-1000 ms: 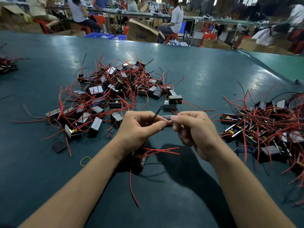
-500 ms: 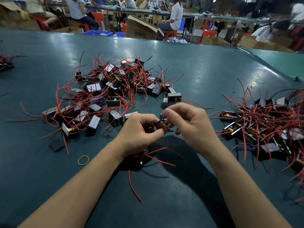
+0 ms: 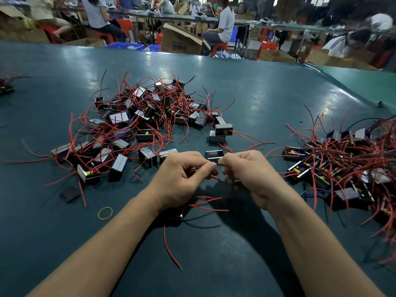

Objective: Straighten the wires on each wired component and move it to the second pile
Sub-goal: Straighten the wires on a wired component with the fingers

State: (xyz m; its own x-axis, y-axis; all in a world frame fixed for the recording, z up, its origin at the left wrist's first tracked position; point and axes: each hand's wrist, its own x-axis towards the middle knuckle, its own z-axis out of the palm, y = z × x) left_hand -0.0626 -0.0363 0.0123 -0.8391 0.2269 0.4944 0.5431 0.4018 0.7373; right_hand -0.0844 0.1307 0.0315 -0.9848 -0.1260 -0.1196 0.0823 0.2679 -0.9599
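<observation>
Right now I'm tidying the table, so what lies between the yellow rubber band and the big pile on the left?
In the head view, only a flat black piece on bare table lies between rubber band and left pile.

1. Both forearms are bare and enter from the lower edge, converging toward the centre of the view.
2. Left hand [image 3: 182,179]: back of the hand faces up, fingers curled inward, thumb and forefinger closed in a pinch on a thin dark wire [image 3: 218,164].
3. Right hand [image 3: 250,171]: back of the hand faces up, fingers curled, fingertips pinching the same wire directly opposite the left hand.
4. The fingertips of the two hands sit just beside each other, nearly touching.
5. Both wrists are raised above the desk [image 3: 267,97], angled slightly inward.
</observation>
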